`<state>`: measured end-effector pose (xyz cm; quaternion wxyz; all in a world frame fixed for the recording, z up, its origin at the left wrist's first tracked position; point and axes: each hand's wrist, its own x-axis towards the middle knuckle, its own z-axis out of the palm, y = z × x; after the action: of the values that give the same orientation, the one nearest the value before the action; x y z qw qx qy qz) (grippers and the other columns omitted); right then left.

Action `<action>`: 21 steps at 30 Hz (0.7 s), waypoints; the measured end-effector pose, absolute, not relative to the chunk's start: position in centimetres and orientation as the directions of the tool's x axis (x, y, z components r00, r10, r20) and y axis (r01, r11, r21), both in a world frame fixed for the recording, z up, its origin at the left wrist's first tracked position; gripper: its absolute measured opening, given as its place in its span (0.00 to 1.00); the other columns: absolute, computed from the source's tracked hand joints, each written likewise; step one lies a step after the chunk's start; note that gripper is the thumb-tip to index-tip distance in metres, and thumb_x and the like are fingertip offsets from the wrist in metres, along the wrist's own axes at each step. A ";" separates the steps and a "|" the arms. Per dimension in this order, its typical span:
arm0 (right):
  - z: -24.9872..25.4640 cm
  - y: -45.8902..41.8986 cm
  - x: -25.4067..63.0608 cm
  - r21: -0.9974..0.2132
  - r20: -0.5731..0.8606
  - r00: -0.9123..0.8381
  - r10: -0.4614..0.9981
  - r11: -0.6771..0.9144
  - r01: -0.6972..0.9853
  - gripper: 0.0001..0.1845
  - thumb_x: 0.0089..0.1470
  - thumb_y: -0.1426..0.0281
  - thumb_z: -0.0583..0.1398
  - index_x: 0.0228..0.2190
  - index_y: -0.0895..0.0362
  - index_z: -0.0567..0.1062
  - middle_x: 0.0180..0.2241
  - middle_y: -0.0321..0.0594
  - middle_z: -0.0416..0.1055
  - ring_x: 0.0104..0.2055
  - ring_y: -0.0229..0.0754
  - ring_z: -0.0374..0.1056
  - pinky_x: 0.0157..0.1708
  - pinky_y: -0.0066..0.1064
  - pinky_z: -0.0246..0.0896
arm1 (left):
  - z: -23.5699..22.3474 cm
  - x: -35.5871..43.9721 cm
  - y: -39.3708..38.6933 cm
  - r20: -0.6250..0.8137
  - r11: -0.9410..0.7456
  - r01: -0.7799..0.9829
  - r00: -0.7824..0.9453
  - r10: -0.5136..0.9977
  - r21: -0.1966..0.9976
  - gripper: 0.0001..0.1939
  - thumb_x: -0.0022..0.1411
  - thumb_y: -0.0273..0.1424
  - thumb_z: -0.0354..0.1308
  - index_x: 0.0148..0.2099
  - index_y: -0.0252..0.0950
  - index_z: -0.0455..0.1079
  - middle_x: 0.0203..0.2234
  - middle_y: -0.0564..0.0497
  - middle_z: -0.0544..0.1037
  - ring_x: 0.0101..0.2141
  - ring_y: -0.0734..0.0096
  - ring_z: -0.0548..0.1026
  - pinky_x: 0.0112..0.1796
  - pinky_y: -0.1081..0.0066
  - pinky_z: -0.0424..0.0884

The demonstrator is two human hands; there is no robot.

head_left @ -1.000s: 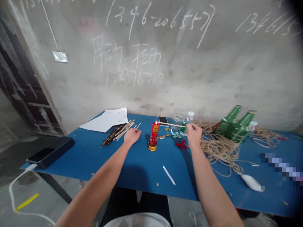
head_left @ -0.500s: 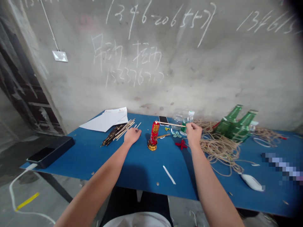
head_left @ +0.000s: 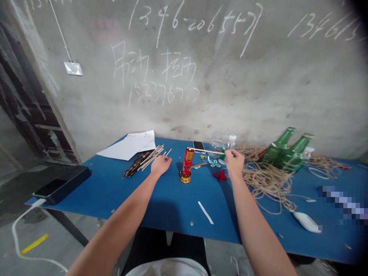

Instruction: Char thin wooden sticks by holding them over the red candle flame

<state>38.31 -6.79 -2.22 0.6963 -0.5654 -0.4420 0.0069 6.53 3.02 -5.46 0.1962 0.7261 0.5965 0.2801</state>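
A red candle (head_left: 188, 162) on a gold base stands lit near the middle of the blue table (head_left: 161, 199). My right hand (head_left: 234, 162) pinches a thin wooden stick (head_left: 207, 151) whose far tip reaches the candle's flame. My left hand (head_left: 160, 165) rests on the table left of the candle, fingers curled, beside a pile of wooden and dark sticks (head_left: 143, 159). A red knotted cord piece (head_left: 220, 176) lies just below my right hand.
A tangle of tan rope (head_left: 267, 179) and green glass bottles (head_left: 284, 150) lie at the right. A phone (head_left: 198, 146), clear jar (head_left: 215, 147) and small bottle (head_left: 230, 141) stand near the wall. White papers (head_left: 130, 146) and a black box (head_left: 61, 184) are at the left.
My right hand has shifted slightly left, bringing the stick's tip from short of the candle to its flame. My left hand has stayed put.
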 end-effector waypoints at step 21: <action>-2.3 -6.6 38.2 -0.790 0.613 0.605 0.508 0.364 0.494 0.16 0.49 0.66 0.59 0.16 0.53 0.60 0.16 0.28 0.49 0.22 0.34 0.48 0.23 0.29 0.44 | -5.7 6.5 3.2 0.188 -0.216 0.762 0.126 0.974 0.610 0.16 0.65 0.38 0.55 0.30 0.41 0.80 0.26 0.48 0.82 0.33 0.61 0.80 0.32 0.70 0.66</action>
<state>38.20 -6.61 -2.35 0.6960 -0.5639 -0.4445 0.0052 6.52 3.18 -5.75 0.1872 0.7266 0.5974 0.2830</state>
